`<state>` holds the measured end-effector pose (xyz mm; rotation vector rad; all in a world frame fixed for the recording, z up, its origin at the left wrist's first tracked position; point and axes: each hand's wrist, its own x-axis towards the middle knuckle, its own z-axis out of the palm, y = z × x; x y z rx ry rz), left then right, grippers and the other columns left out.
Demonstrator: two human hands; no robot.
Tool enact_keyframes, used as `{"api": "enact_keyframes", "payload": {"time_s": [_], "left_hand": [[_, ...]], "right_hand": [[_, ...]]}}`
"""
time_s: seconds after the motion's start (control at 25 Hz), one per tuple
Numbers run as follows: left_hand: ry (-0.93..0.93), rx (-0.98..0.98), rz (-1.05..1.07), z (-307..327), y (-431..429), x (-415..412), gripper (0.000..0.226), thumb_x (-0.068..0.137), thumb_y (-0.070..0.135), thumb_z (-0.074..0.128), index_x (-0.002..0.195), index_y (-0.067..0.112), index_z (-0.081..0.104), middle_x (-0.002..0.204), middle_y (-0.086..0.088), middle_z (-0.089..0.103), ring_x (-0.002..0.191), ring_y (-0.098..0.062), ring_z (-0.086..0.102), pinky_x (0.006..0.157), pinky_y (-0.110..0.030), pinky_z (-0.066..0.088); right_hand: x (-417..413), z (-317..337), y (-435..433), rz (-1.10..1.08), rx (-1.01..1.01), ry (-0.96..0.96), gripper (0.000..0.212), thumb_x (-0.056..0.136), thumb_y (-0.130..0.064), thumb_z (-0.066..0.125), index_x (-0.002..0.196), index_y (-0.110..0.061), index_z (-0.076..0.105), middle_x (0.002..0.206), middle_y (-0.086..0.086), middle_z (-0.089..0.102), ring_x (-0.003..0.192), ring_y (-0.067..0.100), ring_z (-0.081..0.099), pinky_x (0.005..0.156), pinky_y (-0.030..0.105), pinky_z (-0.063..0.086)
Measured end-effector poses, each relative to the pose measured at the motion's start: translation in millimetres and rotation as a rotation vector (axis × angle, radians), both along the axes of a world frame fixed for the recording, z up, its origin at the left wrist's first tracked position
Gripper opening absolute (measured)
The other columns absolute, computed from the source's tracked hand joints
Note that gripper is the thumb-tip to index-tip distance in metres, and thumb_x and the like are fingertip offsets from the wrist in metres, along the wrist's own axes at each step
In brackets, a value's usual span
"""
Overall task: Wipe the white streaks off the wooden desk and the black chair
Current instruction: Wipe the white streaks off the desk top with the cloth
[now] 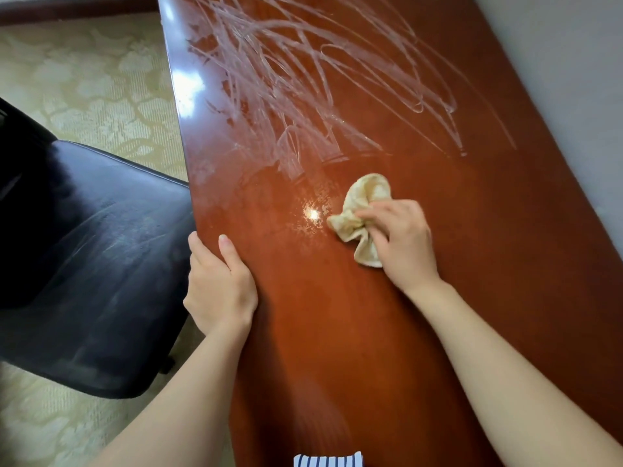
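Two bare forearms reach forward from the bottom of the view over a glossy reddish-brown wooden desk (371, 332). On the left, the left hand (219, 284) rests at the desk's near-left edge, wrist straight, thumb lying flat on the top surface and the other fingers curled down over the rim, so its grip is closed around the desk's edge. Further forward and to the right, the right hand (401, 241) is palm down with the wrist slightly raised, its fingers bent and pressing on a crumpled cream-yellow cloth (359, 214). That grip is closed on the cloth, which bunches out beyond the fingertips toward the left and upper side and lies on the desk top.

Beyond the cloth, white streaks (296, 82) cover the far half of the desk in long looping and crossed lines, densest toward the left edge and thinning toward the right. Around and nearer than the cloth the wood is mostly bare and shiny, with a small bright glare spot and faint speckled residue (313, 214) just left of the cloth.

Beside the desk's left edge stands the black chair (91, 264), its seat showing pale smeared streaks across the dark surface. Under it lies a patterned beige carpet (101, 79). At the bottom edge a bit of blue-and-white striped fabric (327, 460) shows.
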<state>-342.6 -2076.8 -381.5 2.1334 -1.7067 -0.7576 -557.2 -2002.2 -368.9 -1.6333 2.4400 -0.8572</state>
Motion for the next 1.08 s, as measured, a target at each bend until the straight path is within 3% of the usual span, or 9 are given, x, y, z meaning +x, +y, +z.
{"api": "enact_keyframes", "payload": {"time_s": [0.16, 0.28, 0.48, 0.56, 0.64, 0.84, 0.96, 1.08], "left_hand": [[0.028, -0.004, 0.000, 2, -1, -2, 0.052, 0.100, 0.043, 0.021, 0.142, 0.014, 0.030, 0.135, -0.010, 0.051, 0.112, -0.037, 0.053, 0.085, -0.044, 0.039], [0.035, -0.006, 0.004, 1, 0, -2, 0.053, 0.099, 0.043, 0.021, 0.142, 0.013, 0.030, 0.135, -0.010, 0.051, 0.114, -0.036, 0.053, 0.087, -0.045, 0.040], [0.082, -0.024, 0.008, 0, -3, -2, 0.057, 0.094, 0.042, 0.017, 0.137, 0.010, 0.035, 0.132, -0.012, 0.054, 0.118, -0.033, 0.051, 0.094, -0.047, 0.042], [0.083, -0.012, 0.007, 1, -4, -1, 0.052, 0.098, 0.035, 0.022, 0.140, 0.008, 0.034, 0.135, -0.013, 0.051, 0.122, -0.032, 0.048, 0.096, -0.045, 0.039], [0.077, 0.012, 0.008, 1, -5, -1, 0.049, 0.100, 0.027, 0.028, 0.144, 0.006, 0.031, 0.139, -0.015, 0.048, 0.125, -0.032, 0.045, 0.097, -0.043, 0.036], [0.099, 0.061, 0.033, 2, -6, 0, 0.040, 0.096, 0.020, 0.034, 0.129, 0.000, 0.041, 0.128, -0.019, 0.053, 0.117, -0.035, 0.048, 0.090, -0.043, 0.036], [0.113, 0.044, 0.023, 4, -3, -1, 0.046, 0.094, 0.019, 0.035, 0.137, 0.005, 0.037, 0.132, -0.016, 0.052, 0.118, -0.034, 0.048, 0.093, -0.043, 0.037], [0.108, 0.032, 0.010, 5, -4, 0, 0.051, 0.095, 0.021, 0.034, 0.145, 0.010, 0.028, 0.137, -0.011, 0.048, 0.123, -0.030, 0.046, 0.094, -0.041, 0.038]], "right_hand": [[3, -4, -54, -0.219, -0.007, -0.035, 0.021, 0.085, -0.005, 0.062, 0.101, -0.013, 0.071, 0.103, 0.001, 0.067, 0.100, 0.025, 0.050, 0.082, 0.017, 0.031], [22, -6, -90, -0.216, -0.030, -0.072, 0.023, 0.084, -0.004, 0.061, 0.102, -0.013, 0.071, 0.103, 0.001, 0.067, 0.101, 0.024, 0.048, 0.085, 0.022, 0.036], [71, -7, -135, 0.042, -0.022, -0.137, 0.023, 0.076, -0.001, 0.063, 0.094, -0.012, 0.074, 0.096, 0.002, 0.070, 0.096, 0.028, 0.050, 0.082, 0.018, 0.029], [96, -7, -143, 0.183, 0.028, -0.158, 0.022, 0.077, -0.001, 0.063, 0.092, -0.012, 0.074, 0.097, 0.002, 0.070, 0.095, 0.030, 0.049, 0.086, 0.032, 0.037], [114, -6, -143, 0.319, 0.029, -0.174, 0.021, 0.074, 0.000, 0.066, 0.088, -0.013, 0.075, 0.095, 0.002, 0.071, 0.091, 0.031, 0.051, 0.081, 0.040, 0.043], [112, -1, -123, 0.617, 0.098, -0.134, 0.020, 0.077, -0.003, 0.065, 0.090, -0.015, 0.076, 0.098, -0.001, 0.071, 0.088, 0.027, 0.052, 0.076, 0.021, 0.032], [85, 6, -111, 0.757, 0.062, -0.079, 0.018, 0.077, -0.010, 0.062, 0.087, -0.016, 0.076, 0.096, -0.003, 0.072, 0.083, 0.028, 0.056, 0.072, 0.032, 0.050], [60, 7, -113, 0.775, 0.101, -0.028, 0.021, 0.075, -0.007, 0.063, 0.089, -0.016, 0.075, 0.100, -0.003, 0.071, 0.089, 0.027, 0.057, 0.074, 0.039, 0.053]]}}
